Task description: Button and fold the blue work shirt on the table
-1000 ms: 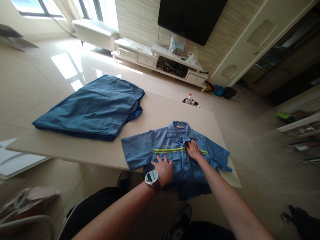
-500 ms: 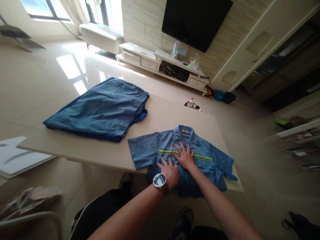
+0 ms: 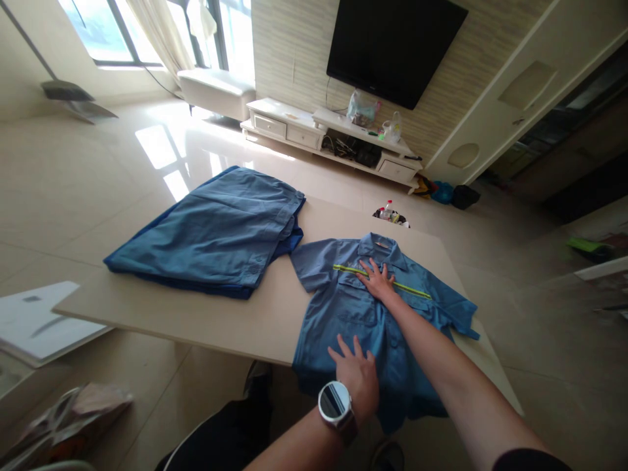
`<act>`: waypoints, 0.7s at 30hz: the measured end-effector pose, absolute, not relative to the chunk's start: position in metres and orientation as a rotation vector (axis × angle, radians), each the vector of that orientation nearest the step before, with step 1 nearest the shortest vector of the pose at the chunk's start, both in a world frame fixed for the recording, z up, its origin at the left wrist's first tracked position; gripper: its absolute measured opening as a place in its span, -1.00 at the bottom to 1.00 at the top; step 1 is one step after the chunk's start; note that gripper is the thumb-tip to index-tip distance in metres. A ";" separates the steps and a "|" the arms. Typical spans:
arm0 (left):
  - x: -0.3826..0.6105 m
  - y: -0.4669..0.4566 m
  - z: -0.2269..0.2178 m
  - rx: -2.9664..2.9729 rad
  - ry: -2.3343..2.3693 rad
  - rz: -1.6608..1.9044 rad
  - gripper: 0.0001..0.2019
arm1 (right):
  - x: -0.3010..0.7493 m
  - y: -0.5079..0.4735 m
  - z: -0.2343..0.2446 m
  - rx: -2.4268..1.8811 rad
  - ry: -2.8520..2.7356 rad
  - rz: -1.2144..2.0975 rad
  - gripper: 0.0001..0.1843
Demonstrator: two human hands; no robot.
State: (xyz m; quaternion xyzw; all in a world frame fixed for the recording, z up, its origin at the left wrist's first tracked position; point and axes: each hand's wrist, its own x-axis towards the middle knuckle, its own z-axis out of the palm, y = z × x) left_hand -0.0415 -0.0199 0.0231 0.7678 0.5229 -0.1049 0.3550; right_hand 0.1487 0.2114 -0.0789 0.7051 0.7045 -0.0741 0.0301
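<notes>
A blue short-sleeved shirt (image 3: 353,307) with a yellow-green stripe across the chest lies face up on the pale table (image 3: 196,320). Its collar points to the far side, and its lower part hangs over the near edge. My right hand (image 3: 379,281) rests with spread fingers on the chest, by the stripe. Lower down, near the hem, my left hand (image 3: 357,376) has its fingers spread over the front of the shirt; a round watch (image 3: 334,400) is on that wrist. To the left lies a flat pile of folded blue garments (image 3: 210,229).
Beyond the table, a low white TV cabinet (image 3: 284,124) stands under a wall-mounted television (image 3: 395,49). A bin holding bottles (image 3: 390,212) shows past the far edge. On the left is a white board-like surface (image 3: 39,320), with a bag (image 3: 63,422) below it.
My left hand has moved down the shirt toward the hem. The shirt's front now lies more spread out and smoother, while my right hand stays on the chest. The view has shifted slightly.
</notes>
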 end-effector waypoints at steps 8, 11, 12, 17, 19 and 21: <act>-0.038 -0.017 0.007 1.948 1.380 -0.300 -0.38 | 0.132 0.252 -0.068 2.131 2.147 0.060 -0.36; -0.038 -0.019 0.004 1.958 1.379 -0.332 -0.35 | 0.125 0.233 -0.067 2.148 2.210 0.150 -0.39; -0.038 -0.020 0.004 1.967 1.377 -0.329 -0.34 | 0.125 0.223 -0.067 2.154 2.231 0.161 -0.39; -0.040 -0.022 0.007 2.003 1.406 -0.307 -0.43 | 0.162 0.169 -0.062 2.089 2.350 0.247 -0.40; -0.038 -0.022 0.010 2.011 1.422 -0.326 -0.45 | 0.195 0.152 -0.056 2.181 2.321 0.222 -0.41; -0.037 -0.022 0.013 2.024 1.412 -0.350 -0.45 | 0.236 0.138 -0.049 2.466 2.189 0.094 -0.45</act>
